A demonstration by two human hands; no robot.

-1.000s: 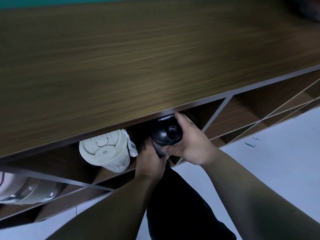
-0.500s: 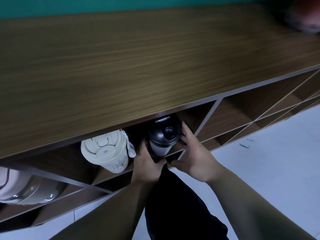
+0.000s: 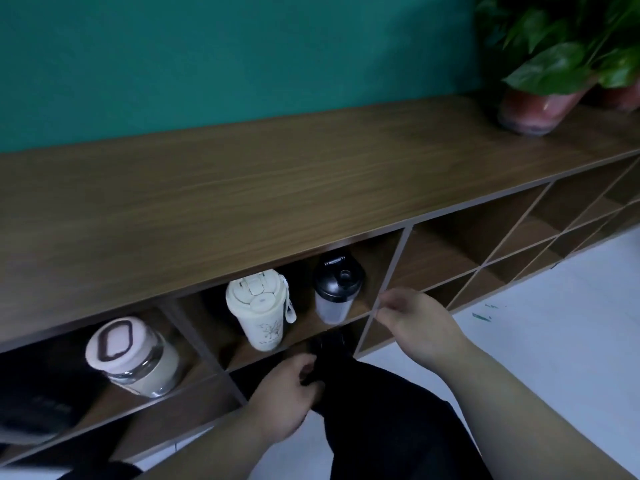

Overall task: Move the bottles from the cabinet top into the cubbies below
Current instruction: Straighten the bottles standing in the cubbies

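**Shaker stands in the cubby, both hands empty**

The shaker [image 3: 337,289] stands upright in the upper cubby, right of the cream bottle [image 3: 258,308], just left of the divider [image 3: 388,282]. The right hand [image 3: 417,323] is nearer, below and right of it, fingers loosely curled, holding nothing. The left hand [image 3: 287,396] is lower, half closed, also empty. The cabinet top [image 3: 242,202] shows only a plant [image 3: 554,64]; the cubbies to the right are open.

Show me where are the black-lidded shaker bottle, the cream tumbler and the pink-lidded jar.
black-lidded shaker bottle [image 3: 338,278], head view, on its black lid.
cream tumbler [image 3: 257,296], head view, on its lid.
pink-lidded jar [image 3: 116,344], head view, on its pink lid.
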